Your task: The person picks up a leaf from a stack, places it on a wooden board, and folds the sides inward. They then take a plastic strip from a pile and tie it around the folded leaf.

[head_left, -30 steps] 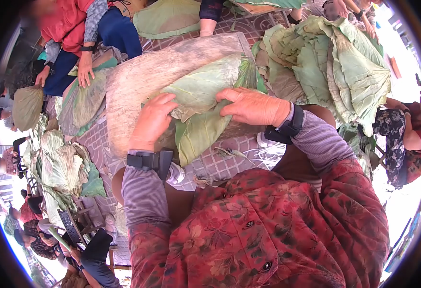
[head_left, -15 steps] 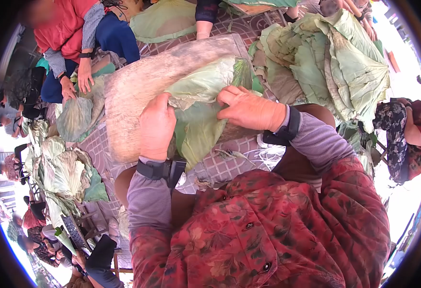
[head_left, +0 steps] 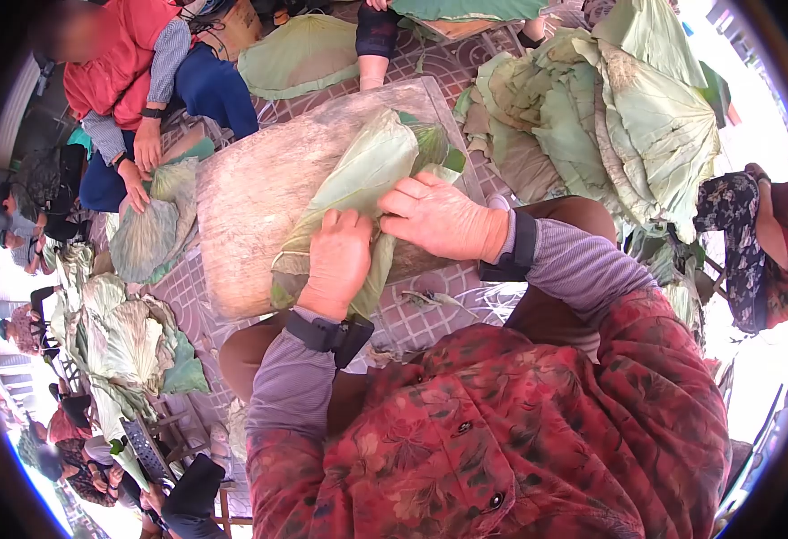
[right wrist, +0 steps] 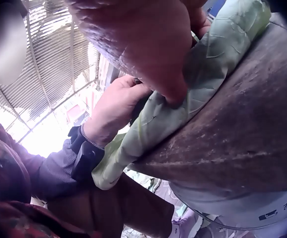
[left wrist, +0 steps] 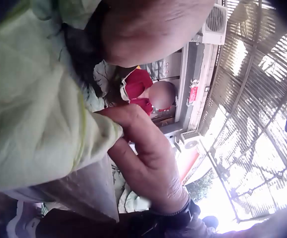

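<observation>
A large green leaf, folded into a long bundle, lies across a rounded, worn work board just in front of the person. The left hand grips the bundle's near end with curled fingers, and the right hand presses on its middle, touching the left. A heap of flat leaves lies far right, and another leaf pile near left.
</observation>
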The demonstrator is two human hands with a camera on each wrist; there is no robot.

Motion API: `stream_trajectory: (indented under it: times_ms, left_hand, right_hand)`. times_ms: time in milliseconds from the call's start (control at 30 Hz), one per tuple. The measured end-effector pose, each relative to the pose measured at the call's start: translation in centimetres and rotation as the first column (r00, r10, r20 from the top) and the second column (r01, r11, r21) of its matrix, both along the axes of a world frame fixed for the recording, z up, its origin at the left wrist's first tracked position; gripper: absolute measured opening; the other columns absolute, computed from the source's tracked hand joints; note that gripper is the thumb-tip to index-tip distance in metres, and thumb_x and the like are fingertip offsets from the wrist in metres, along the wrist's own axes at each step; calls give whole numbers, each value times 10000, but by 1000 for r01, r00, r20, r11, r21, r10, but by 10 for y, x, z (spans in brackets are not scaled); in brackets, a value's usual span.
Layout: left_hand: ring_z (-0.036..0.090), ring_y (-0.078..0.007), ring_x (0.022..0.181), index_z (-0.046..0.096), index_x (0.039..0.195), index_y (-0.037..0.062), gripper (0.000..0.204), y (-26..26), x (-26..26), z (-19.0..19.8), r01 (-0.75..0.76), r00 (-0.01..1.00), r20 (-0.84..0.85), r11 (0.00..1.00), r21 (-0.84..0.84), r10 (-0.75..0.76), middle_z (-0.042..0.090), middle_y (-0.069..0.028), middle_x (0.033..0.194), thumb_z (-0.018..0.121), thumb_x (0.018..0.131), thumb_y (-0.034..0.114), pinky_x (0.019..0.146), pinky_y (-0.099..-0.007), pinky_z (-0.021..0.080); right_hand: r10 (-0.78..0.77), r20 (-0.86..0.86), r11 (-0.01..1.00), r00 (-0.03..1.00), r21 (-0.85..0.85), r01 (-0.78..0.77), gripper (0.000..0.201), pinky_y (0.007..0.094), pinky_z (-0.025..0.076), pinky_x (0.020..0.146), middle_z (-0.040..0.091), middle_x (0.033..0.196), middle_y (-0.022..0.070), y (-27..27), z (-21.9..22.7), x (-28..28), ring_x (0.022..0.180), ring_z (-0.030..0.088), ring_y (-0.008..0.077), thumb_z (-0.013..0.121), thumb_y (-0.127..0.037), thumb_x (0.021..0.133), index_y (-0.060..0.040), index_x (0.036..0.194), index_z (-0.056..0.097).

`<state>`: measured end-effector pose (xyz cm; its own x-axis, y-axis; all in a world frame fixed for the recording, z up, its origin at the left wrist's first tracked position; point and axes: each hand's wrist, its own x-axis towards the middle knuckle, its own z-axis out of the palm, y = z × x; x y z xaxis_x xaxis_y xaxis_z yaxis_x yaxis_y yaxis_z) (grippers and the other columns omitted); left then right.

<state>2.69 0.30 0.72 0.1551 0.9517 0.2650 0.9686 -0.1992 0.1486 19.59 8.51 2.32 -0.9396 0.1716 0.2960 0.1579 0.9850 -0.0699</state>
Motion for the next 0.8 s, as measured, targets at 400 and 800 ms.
stream_trajectory:
  times_ms: [400,800]
  left_hand:
    - [528,-275,959,534,1061,42,350,-1,-30,20,178,681,697,873,-455,224,570,-177,971,495,840,312,795,-296,410]
    - [574,-168,786,530,1009,-38,280,14,-50,5,241,7,801,776,-582,599,594,-83,868,550,777,118,705,-262,447]
  right_hand:
    - [-7,218,917,976,-388,93,204,429,431,580,556,674,150,31,14,-17,658,555,347,536,-183,756,-92,927,474]
    - [-29,-252,990,967,126,63,320,396,341,886,493,1078,90,20,21,-30,1064,444,250,599,-237,700,-104,978,512]
